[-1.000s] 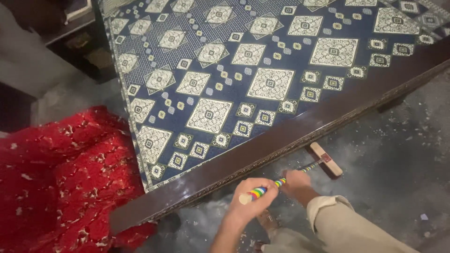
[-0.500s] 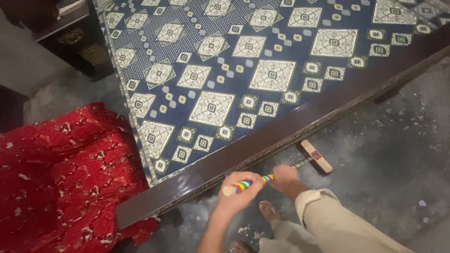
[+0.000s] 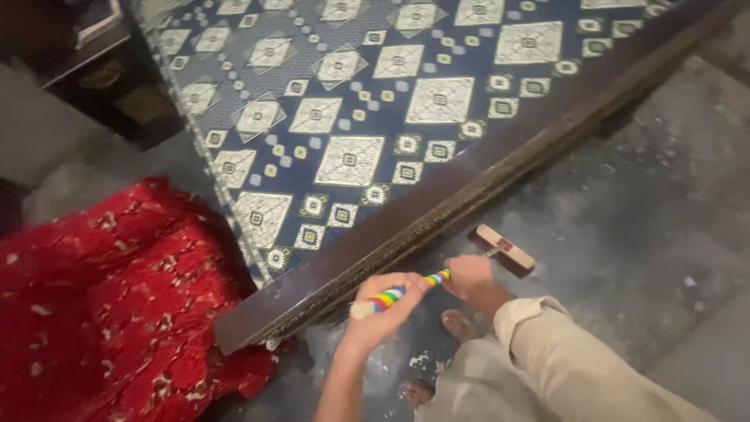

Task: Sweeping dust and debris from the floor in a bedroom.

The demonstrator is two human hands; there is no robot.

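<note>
Gripping a striped broom handle point(image 3: 402, 292) in both fists: left hand point(image 3: 383, 311) wrapped tight near the blunt butt end, right hand point(image 3: 469, 277) wrapped tight lower down the same shaft, the two just apart so that one hand can steer while the other bears down. Handle: banded in rainbow colours, tilted low and pointing away from the person toward the bed. Broom head point(image 3: 504, 251): a flat wooden block with a dark red patch on top, set on the floor just beside the bed's side rail, its bristles hidden under it; the low angle of the handle suits reaching along and under that edge. Nearest the camera: a beige trouser leg point(image 3: 562, 367), bent, and a sandalled foot point(image 3: 461, 322) planted on the floor between the hands and the knee; a second foot shows faintly at the lower edge. Floor point(image 3: 641, 227): grey, hard, dull, speckled with pale dust and small white flecks, thickest by the feet. Bed rail point(image 3: 437, 211): dark glossy wood with a carved lower band, running diagonally across the view. Bed cover point(image 3: 351, 117): navy cloth with cream and gold squares and diamonds, lying flat. Left of the bed: a red patterned fabric point(image 3: 109, 297), heaped and hanging to the floor. Far corner: a dark wooden cabinet point(image 3: 101, 70), in shadow, details too dim to tell.
</note>
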